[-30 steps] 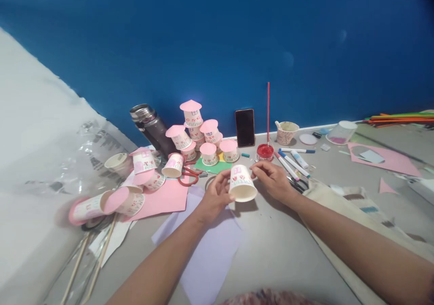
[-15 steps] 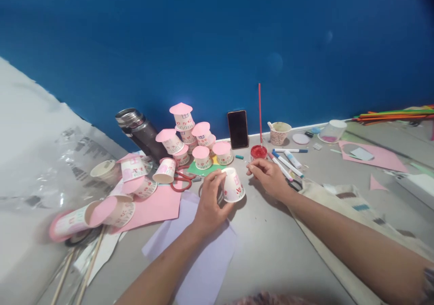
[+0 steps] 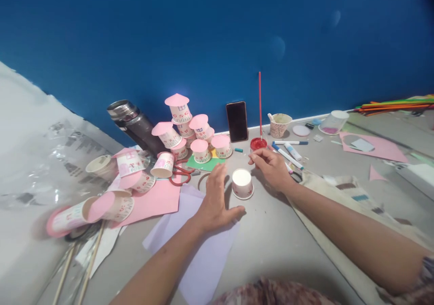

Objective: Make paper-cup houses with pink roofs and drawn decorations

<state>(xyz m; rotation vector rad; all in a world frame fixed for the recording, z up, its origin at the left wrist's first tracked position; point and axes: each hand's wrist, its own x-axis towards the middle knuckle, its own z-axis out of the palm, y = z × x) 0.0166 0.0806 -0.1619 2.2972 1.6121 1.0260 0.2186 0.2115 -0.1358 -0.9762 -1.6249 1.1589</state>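
Observation:
A small white paper cup [image 3: 242,188] stands upside down on the table between my hands, with red marks near its rim. Just left of it is my left hand [image 3: 217,201], fingers stretched and thumb apart, holding nothing. My right hand [image 3: 270,167] hovers to the cup's right, thumb and fingertips pinched together; whatever is between them is too small to make out. Right behind that hand sits a little pot of red paint [image 3: 258,144] with a red stick [image 3: 260,101] upright in it. Decorated cups with pink paper roofs [image 3: 200,146] are grouped behind my left hand.
A dark flask [image 3: 142,128] leans at the left near more cups [image 3: 127,162] and red-handled scissors [image 3: 179,177]. Purple paper [image 3: 193,246] lies under my left forearm. A phone [image 3: 237,121] stands against the blue wall; markers [image 3: 287,155] and a cloth [image 3: 325,201] lie right.
My left hand has let go of the cup, which was tilted in its grasp and now stands upside down on the table. The right hand stays pinched in nearly the same place.

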